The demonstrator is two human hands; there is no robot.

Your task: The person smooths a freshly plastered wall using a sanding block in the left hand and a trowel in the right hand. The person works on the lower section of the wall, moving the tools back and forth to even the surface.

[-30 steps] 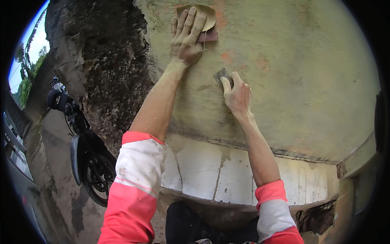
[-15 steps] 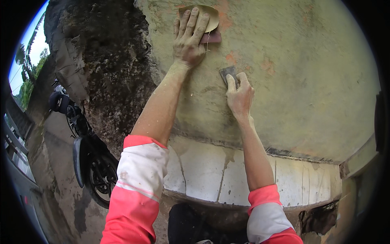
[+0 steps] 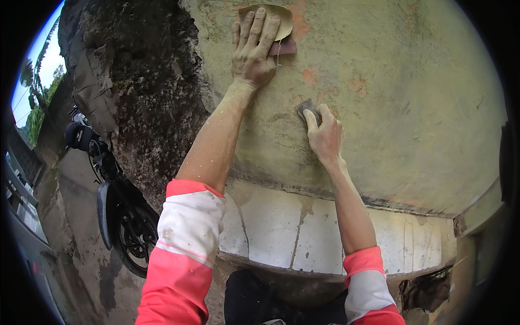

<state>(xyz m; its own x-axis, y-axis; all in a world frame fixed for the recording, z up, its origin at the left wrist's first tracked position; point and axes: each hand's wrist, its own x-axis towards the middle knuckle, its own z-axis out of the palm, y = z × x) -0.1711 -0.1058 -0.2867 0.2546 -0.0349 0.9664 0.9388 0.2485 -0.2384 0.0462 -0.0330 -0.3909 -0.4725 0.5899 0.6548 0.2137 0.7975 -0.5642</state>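
My left hand (image 3: 253, 59) lies with fingers stretched flat on a cream sheet (image 3: 284, 19) and a dark pink piece (image 3: 287, 47) against the mottled green wall (image 3: 411, 97); a loose thread hangs from them. Below and to the right, my right hand (image 3: 325, 135) pinches a small dark grey flat piece (image 3: 304, 105) at the wall's surface, thumb toward its face. The wall shows orange patches near both hands. Part of what is under my left hand is hidden by it.
Rough dark broken masonry (image 3: 141, 92) borders the wall on the left. A black motorbike (image 3: 116, 200) stands beside it on concrete ground (image 3: 81, 227). A white tiled ledge (image 3: 271, 233) runs below the wall, with a dark broken hollow (image 3: 425, 290) at lower right.
My right hand with the grey piece has moved right since a second ago, first upward, then lower. My left hand and its sheets appear slightly further right, with little other change.
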